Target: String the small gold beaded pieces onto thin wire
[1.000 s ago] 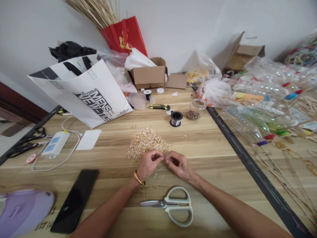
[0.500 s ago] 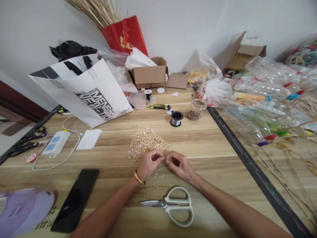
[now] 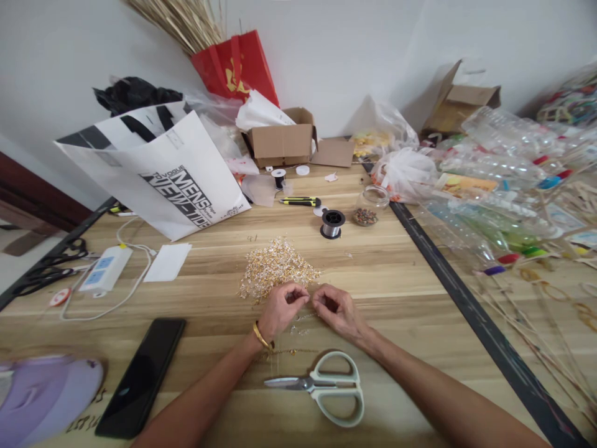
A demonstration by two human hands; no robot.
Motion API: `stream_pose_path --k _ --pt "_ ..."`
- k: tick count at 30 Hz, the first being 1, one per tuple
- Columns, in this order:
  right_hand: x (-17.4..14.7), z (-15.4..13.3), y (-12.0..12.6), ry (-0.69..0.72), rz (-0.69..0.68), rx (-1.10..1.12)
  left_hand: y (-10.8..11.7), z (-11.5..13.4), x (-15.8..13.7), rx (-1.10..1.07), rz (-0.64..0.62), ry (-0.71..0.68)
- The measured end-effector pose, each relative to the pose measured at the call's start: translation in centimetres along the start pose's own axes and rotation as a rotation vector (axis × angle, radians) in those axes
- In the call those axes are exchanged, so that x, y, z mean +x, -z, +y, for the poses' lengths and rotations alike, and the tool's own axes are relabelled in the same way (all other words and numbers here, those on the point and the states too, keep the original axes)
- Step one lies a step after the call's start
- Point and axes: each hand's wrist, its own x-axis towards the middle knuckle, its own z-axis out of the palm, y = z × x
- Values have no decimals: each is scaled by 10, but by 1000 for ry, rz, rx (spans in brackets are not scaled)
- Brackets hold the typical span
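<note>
My left hand [image 3: 285, 306] is closed in a pinch at the near edge of a heap of small gold and clear beads [image 3: 278, 266]. Facing it, my right hand [image 3: 339, 312] also pinches thumb to finger, the fingertips of both almost meeting. Whatever lies between them is too small to make out. Just below the hands lies a thin chain [image 3: 305, 317] with clear pieces, one end running beneath my right hand. Closer to me, a gold chain [image 3: 293, 352] lies above scissors [image 3: 321, 384] with pale handles. A gold bracelet [image 3: 262, 336] circles my left wrist.
A wire spool [image 3: 331, 225], a glass jar [image 3: 368, 208] of beads and a yellow-black utility knife [image 3: 301, 201] stand behind the heap. A phone [image 3: 142, 376], power strip [image 3: 106, 269] and paper bag [image 3: 158, 174] are left. Plastic bottles [image 3: 485, 180] crowd the right.
</note>
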Motion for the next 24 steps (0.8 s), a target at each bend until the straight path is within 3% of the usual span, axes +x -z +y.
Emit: stream_pose_path --k 24 --pt "-1 3 -1 4 7 11 0 0 0 -5 14 7"
